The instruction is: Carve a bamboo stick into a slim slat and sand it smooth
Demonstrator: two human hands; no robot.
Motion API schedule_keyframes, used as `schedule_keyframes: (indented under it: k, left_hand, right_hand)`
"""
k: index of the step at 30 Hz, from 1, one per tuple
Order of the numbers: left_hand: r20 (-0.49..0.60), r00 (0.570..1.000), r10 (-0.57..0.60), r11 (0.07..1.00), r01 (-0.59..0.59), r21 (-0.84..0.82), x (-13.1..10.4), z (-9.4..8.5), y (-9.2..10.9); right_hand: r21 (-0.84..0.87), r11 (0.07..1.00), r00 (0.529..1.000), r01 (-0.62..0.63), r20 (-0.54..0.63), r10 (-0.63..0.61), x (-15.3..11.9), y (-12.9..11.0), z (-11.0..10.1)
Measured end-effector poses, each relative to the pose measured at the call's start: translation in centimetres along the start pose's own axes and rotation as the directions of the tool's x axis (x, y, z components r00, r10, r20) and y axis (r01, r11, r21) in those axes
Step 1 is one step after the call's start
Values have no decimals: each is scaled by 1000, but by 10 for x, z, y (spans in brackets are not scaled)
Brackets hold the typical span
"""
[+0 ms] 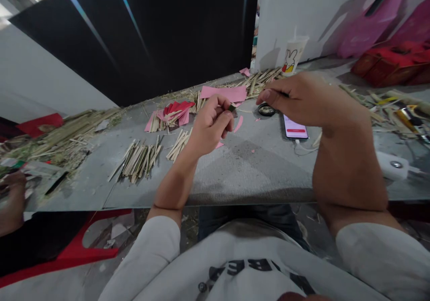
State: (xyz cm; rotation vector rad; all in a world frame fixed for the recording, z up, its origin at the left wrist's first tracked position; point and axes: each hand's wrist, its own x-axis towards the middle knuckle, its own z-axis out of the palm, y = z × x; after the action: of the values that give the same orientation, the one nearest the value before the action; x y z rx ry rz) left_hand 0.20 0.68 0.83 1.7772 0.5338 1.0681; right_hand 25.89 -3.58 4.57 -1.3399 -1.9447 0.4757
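Observation:
My left hand (213,124) is closed in a pinch over the grey table. A small dark green piece (231,107) sticks out between its thumb and forefinger; its kind is unclear. My right hand (298,97) hovers with its fingers drawn together, and anything in them is hidden. Just below its fingertips lies a round black roll (266,109), perhaps tape. Behind my left hand is a flat pink paper strip (224,93), with a curved pink scrap (238,124) beside the fingers. Small bundles of thin plant strips (139,161) lie to the left.
A phone (295,127) with a cable lies under my right hand. A rabbit-print cup (294,55) stands behind. Red and pink papers (173,115), piled dry stalks (67,135), a white device (393,164) and red boxes (393,63) surround. Another person's hand (13,200) is at far left.

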Motion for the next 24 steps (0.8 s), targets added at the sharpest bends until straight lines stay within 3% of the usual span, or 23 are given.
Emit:
schedule_keyframes:
  k: [3,10,15,24]
  left_hand:
    - [-38,999,-21,999,20,-27,2,-1,-2]
    - [21,998,-53,998,54,-37,10,0,-14]
    - [-10,1000,-27,999,26,-37,15,-2,-22]
    - [-31,998,-46,999,47,7,17,-7,-25]
  right_hand:
    - [-126,989,994,79,-60,-87,-3,-4,2]
    - [-110,985,989,132,-55,-138,2,-8,23]
    - [-133,983,992,124,43,-119,13,-2,35]
    - [-138,984,982,113,165,-90,15,0,30]
